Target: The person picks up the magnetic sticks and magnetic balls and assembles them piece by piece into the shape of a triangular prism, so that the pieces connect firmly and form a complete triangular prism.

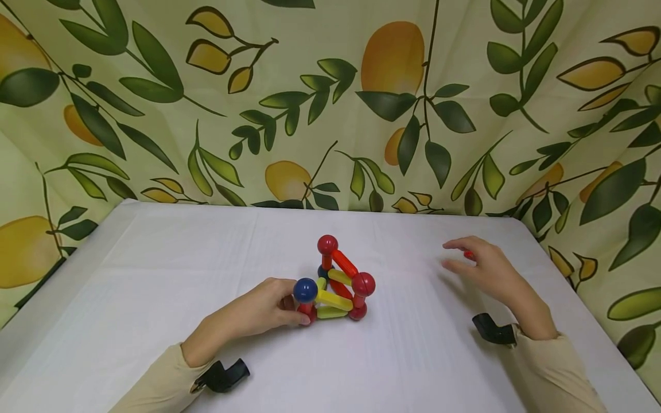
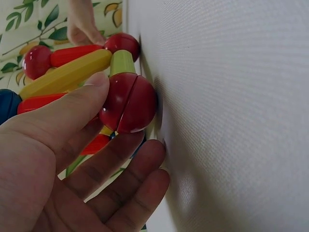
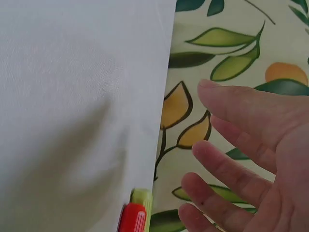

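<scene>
A construction of magnetic rods [image 1: 333, 313] and balls stands on the white table, made of red, yellow and yellow-green rods with red and blue balls at the corners. My left hand [image 1: 258, 310] pinches the red ball [image 2: 128, 104] at its lower left corner, thumb on the near side. Above that ball sits a blue ball [image 1: 306, 291]. From there a yellow rod [image 1: 334, 300] slants down toward the lower right red ball [image 1: 357, 311]. To the right, my right hand [image 1: 482, 267] hovers over the table with parted fingers and holds nothing.
Near the table's right edge lie a red rod [image 3: 132, 218] and a yellow-green rod [image 3: 142, 195], side by side and mostly out of the right wrist view. Behind the table hangs a leaf-and-fruit patterned curtain [image 1: 320, 155]. A black wrist mount [image 1: 493, 328] is on each sleeve.
</scene>
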The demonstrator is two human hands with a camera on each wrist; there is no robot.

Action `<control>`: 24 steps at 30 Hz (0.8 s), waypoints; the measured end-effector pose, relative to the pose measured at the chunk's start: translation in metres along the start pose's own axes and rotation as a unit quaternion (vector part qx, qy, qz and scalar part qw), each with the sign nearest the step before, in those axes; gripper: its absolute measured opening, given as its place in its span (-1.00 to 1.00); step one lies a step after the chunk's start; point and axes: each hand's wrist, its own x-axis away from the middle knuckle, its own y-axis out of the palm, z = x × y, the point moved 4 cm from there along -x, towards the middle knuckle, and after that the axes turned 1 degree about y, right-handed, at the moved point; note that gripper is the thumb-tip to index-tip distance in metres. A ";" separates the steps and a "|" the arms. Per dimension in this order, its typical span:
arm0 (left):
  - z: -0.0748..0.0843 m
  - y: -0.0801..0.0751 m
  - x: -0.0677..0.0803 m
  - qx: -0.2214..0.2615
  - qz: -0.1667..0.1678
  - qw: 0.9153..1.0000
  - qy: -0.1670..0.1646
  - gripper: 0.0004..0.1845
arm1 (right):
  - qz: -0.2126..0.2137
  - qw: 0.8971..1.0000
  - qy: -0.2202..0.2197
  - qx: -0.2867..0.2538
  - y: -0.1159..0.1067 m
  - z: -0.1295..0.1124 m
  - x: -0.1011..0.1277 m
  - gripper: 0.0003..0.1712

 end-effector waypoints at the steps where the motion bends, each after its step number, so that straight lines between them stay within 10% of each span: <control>1: 0.000 0.000 0.000 -0.001 0.000 1.000 0.000 -0.79 | -0.005 1.000 0.005 0.002 0.000 0.003 0.000 -0.47; 24: 0.000 0.001 0.000 -0.002 0.000 1.000 -0.007 -0.80 | -0.068 0.995 0.063 0.029 0.004 0.052 0.003 -0.31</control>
